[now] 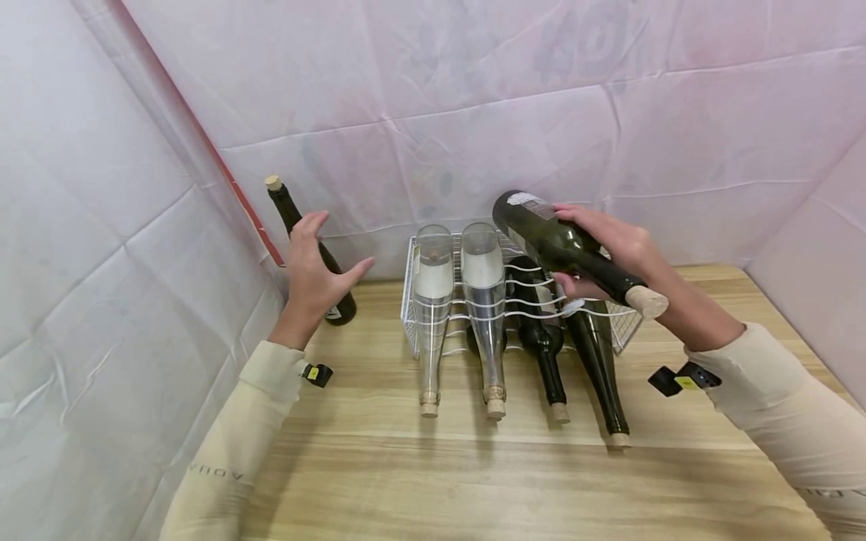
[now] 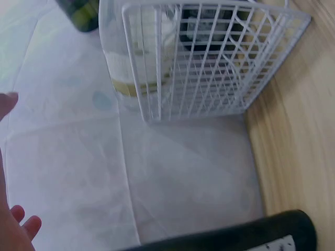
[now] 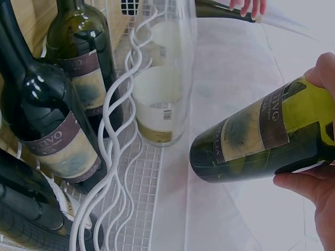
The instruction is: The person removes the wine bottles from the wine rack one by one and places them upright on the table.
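My right hand [image 1: 612,244] grips a dark green wine bottle [image 1: 541,229] by its body, tilted above the right part of a white wire rack [image 1: 409,300]. Its corked neck slants down toward me, and its label shows in the right wrist view. My left hand [image 1: 314,270] has its fingers spread and thumb apart, in front of a dark corked bottle [image 1: 282,207] standing at the left by the back wall. The left wrist view shows this dark bottle [image 2: 230,235] apart from the fingers. In the rack lie two clear bottles [image 1: 433,278] and several dark bottles [image 1: 541,330], corks toward me.
The rack's wavy wires [image 3: 107,112] separate the bottles. The necks jut past its front edge over the wooden table [image 1: 433,481]. White fabric walls [image 1: 473,150] close off the back and both sides, with a red strip [image 1: 203,139] down the left corner.
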`<state>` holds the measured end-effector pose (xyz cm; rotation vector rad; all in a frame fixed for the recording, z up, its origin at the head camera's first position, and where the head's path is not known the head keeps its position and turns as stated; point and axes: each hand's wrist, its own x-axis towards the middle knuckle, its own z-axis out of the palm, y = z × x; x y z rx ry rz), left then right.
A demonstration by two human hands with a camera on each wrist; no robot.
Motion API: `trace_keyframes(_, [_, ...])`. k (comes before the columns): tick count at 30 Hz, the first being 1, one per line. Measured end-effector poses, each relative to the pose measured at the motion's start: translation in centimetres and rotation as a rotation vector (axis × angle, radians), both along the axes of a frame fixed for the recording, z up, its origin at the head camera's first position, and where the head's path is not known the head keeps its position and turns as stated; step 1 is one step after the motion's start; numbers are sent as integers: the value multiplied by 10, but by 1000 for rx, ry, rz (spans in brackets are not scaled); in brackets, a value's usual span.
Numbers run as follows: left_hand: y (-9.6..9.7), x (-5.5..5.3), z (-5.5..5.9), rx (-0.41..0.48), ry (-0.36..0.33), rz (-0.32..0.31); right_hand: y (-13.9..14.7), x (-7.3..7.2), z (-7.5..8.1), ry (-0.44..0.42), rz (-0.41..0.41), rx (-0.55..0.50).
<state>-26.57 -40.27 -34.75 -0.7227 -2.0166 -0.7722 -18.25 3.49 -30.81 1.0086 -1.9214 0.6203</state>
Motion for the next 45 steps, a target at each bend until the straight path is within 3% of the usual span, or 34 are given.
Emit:
trace_keyframes(5, [15, 3, 9, -70, 7, -103, -5, 2, 6, 16, 33, -53])
trace_keyframes(12, [30, 8, 19, -169, -10, -143, -11, 4, 13, 7, 59, -98])
trace_keyframes(20, [46, 9, 34, -237, 74, -206, -16, 7, 19, 7, 52, -113])
trace_keyframes(31, [68, 19, 43, -349, 127, -234, -24, 9, 22, -2, 55, -118])
trace_keyframes(45, [89, 26, 54, -386, 230, -275, -38, 16, 24, -47, 76, -141])
